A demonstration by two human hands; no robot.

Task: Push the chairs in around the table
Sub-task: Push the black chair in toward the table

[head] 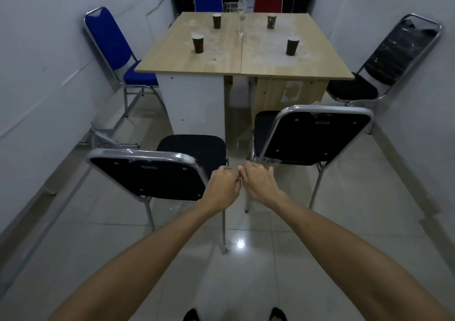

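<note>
We hold both arms out in front of us. Our left hand (222, 184) has its fingers curled on the near corner of the left black chair (152, 176), right at the shiny metal edge of its back. Our right hand (257, 181) curls its fingers at the near corner of the right black chair (317, 136) — we cannot tell how tight that hold is. The two hands almost touch each other in the gap between the two chairs. Both chairs stand apart from the table (243, 50), which is straight ahead, past our hands. The left one is closer to us and turned a bit. Far off to the left of our hands is a blue chair (112, 47), and far off to the right is another black chair (384, 62) — both sit beside the table. On the table there are four dark cups (198, 42) and a bottle (242, 10).
</note>
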